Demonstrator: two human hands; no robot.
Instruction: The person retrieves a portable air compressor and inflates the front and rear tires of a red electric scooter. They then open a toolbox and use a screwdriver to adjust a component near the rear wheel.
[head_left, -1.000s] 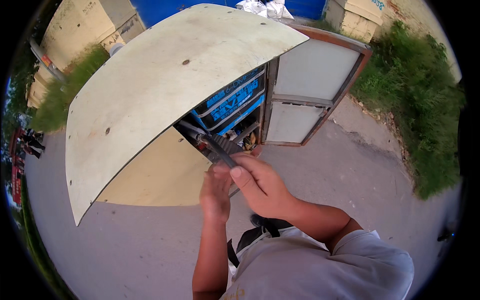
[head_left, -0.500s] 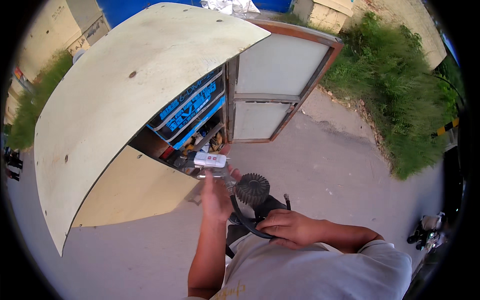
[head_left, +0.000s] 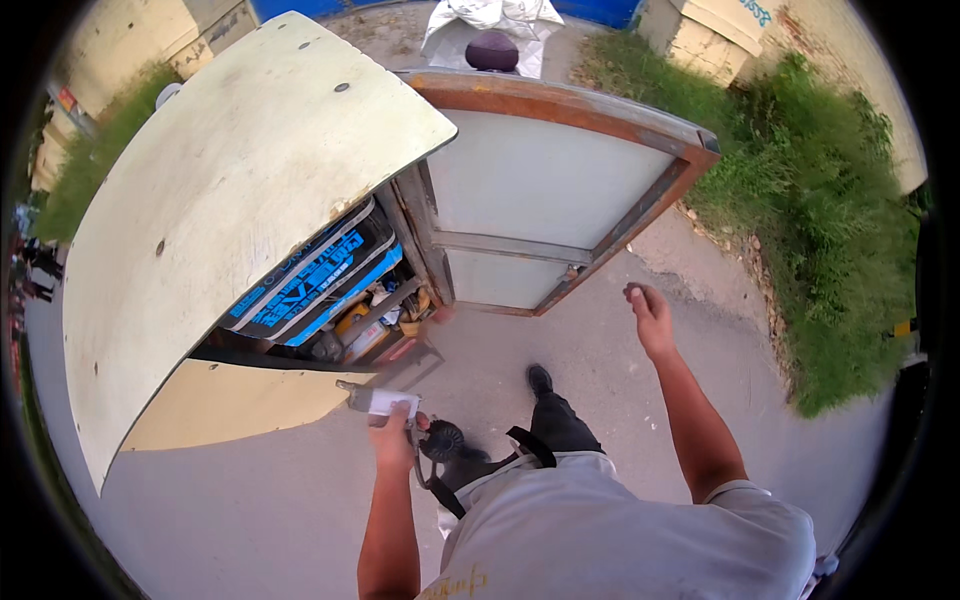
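While the left hand [head_left: 393, 432] grips a white, boxy gadget [head_left: 390, 403] near the person's legs, the right hand [head_left: 652, 318] is out in the air on the other side. Its fingers are a bit bent and there is a dark spot at the tips, so it is hard to say if it holds something small. The gadget is above the hard grey ground [head_left: 680, 410], and its far end is right by the edge of a pale yellow lower panel [head_left: 230, 405]; whether they touch does not show. A black, round, ribbed part [head_left: 443, 440] sits beside the left hand, and a thin, dark, bendy loop [head_left: 419, 470] hangs under it. If the grip gets loose, the gadget could fall and crack on the ground. The loop could snag on the person's leg and give a tug. The big door with a rusty brown frame and pale grey sheets [head_left: 548, 185] stands wide, near the right hand, so a fast swing of that arm could bump it. Small jumbled things [head_left: 375, 325] under the black and blue box [head_left: 320, 285] could tumble out if knocked.
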